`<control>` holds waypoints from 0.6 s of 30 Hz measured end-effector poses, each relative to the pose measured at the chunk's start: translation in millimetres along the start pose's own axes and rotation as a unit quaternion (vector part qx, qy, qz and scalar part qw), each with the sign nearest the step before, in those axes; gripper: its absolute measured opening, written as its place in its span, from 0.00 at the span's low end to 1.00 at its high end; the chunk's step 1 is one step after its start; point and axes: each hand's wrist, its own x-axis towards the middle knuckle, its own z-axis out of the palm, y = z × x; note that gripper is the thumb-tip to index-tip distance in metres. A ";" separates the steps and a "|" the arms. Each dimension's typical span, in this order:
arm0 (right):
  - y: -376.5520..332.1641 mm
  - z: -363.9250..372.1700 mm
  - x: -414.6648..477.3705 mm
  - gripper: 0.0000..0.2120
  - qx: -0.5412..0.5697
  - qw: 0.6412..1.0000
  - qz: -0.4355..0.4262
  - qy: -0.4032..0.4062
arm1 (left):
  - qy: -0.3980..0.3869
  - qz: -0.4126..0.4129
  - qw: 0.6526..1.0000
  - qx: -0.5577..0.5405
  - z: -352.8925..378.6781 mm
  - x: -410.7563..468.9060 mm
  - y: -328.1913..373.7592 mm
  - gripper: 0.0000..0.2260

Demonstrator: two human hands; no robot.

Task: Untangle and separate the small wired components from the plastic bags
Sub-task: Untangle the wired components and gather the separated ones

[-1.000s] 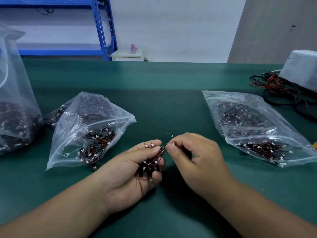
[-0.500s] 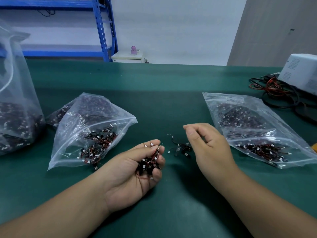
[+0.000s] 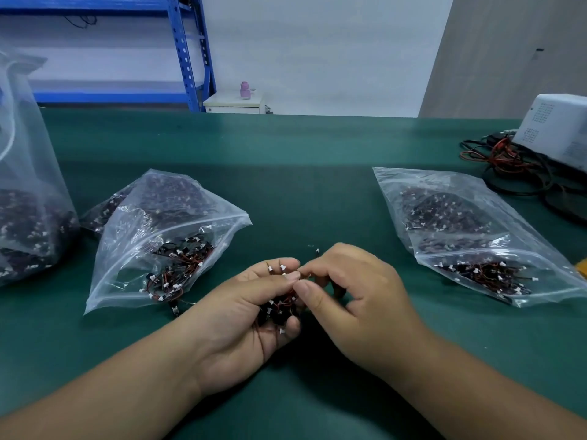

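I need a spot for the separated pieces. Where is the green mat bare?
The green mat is bare between the left clear plastic zip bag and the right clear plastic zip bag, beyond the left hand and right hand, and along its far edge. Crowded: the far right corner, with the white box and tangled black and red cables.

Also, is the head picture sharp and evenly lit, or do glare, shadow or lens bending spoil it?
Head view: light soft and even; dim shadow on the table's near part; mild glare on middle bag and right bag; shelf post leans, likely lens distortion; wires in the left hand slightly soft.
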 end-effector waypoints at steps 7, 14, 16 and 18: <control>-0.6 -1.0 2.6 0.06 0.077 0.994 0.035 0.063 | 0.002 -0.015 0.999 -0.048 1.5 -0.3 3.4 0.16; 1.3 -4.2 5.1 0.07 0.193 0.963 0.147 0.119 | -0.002 -0.020 0.997 -0.068 1.3 -0.1 4.2 0.14; 3.1 -7.6 7.7 0.06 0.209 0.954 0.158 0.143 | -0.005 -0.022 0.997 -0.075 0.6 0.7 4.3 0.13; 5.6 -11.4 10.9 0.06 0.213 0.948 0.165 0.169 | -0.004 -0.025 0.997 -0.079 -0.2 1.4 4.2 0.14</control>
